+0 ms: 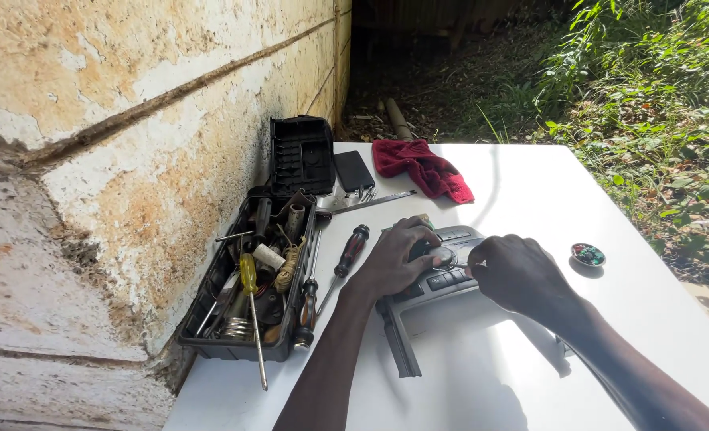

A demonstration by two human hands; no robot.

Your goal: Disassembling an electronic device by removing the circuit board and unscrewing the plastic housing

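At the far left stands a rough, stained wall [115,120], and just beside it, on the white counter [649,335], lies an open black toolbox [246,279] full of tools; a yellow-handled screwdriver [248,275] sticks out over its front edge. Next to the box lies a screwdriver with a red and black handle [350,250], apart from both hands. In the middle of the counter is the grey car control panel [438,279], with a round knob and rows of buttons. The left hand [394,257] rests on the left end of the panel, its fingers curled around the edge and pressing it down. The right hand [518,273] is at the right side, with its fingers closed narrowly, it seems on a thin tool pointing toward the knob, though I cannot tell what it is. Farther back lies a red cloth [424,169], and at the right a small round dish [588,255]. The panel looks still in one piece, so I judge the work is at an early stage.
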